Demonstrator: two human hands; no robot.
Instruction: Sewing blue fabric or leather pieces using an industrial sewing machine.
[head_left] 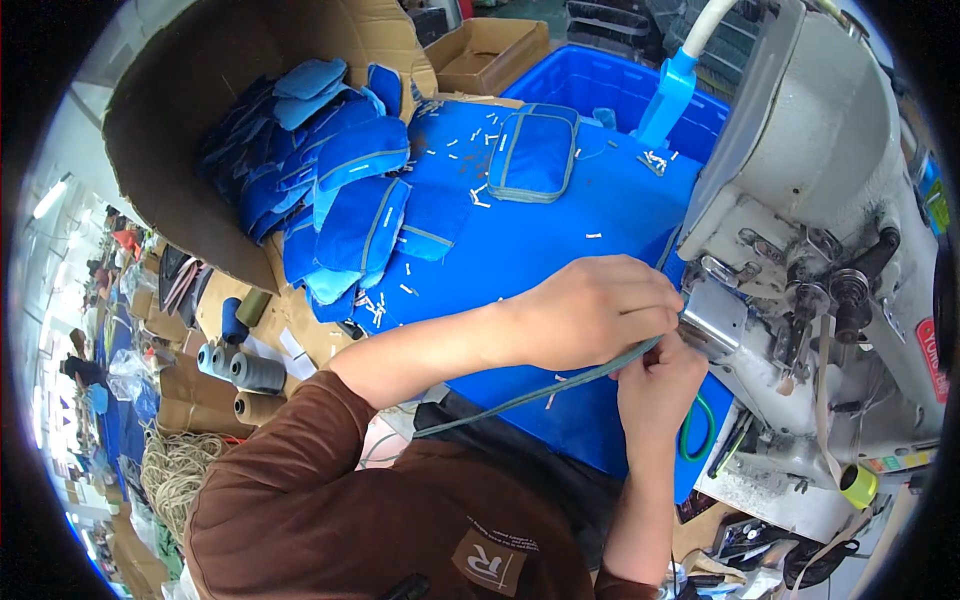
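Note:
A grey-green trim strip (540,388) rises from my lap to the spot where both hands meet, beside the sewing machine's metal plate (714,318). My right hand (660,385) is closed, with thumb and fingers pinching the strip. Just above it, my left hand (605,310) has its fingers bent down over the work at the plate's edge; what they grip is hidden. A dark blue fabric edge (668,248) shows behind the left fingers. Close to my right wrist lies a green loop of cord (697,430).
The grey sewing machine (810,130) fills the right side. A cardboard box (190,190) spills blue fabric pieces (350,220) at left. One blue trimmed panel (533,152) lies on the blue table (480,270) among thread scraps. Behind stands a blue crate (600,75); thread spools (255,372) stand left.

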